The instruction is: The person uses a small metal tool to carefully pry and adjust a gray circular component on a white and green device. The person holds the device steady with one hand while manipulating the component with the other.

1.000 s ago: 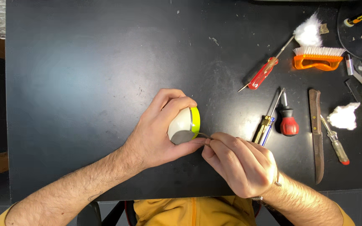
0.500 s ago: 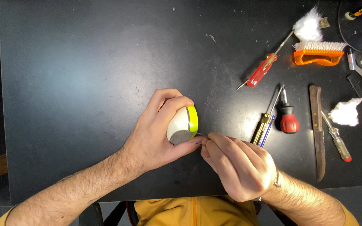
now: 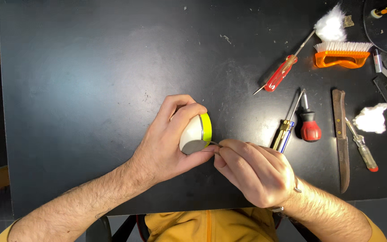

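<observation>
The small round device [image 3: 195,134] sits in my left hand [image 3: 169,143], near the middle of the black bench [image 3: 90,67] and close to my edge of it. It is a squat white disc with a yellow-green band around one end and a flat grey face. It is tipped on its side: the grey face points down toward me, the band lies on the right, and its short axis runs roughly left to right. My left hand is closed around it, fingers curled over the far side and thumb under the near side.

My right hand [image 3: 256,172] is closed narrow around a thin metal tool [image 3: 215,144]. Its slim tip points left and touches the device at the edge of the grey face; the handle is hidden in my fist, so I cannot tell what kind of tool it is.

Just right of my right hand lie a yellow and blue screwdriver [image 3: 285,132] and a stubby red and black one [image 3: 310,127], both pointing away from me. Farther right a knife [image 3: 341,143] lies lengthwise, with a small clear-handled screwdriver [image 3: 363,150] and a tuft of cotton [image 3: 371,118] beside it. At the far right are a red screwdriver [image 3: 279,74] lying at a slant, an orange brush [image 3: 341,54] and another cotton tuft [image 3: 331,27].
</observation>
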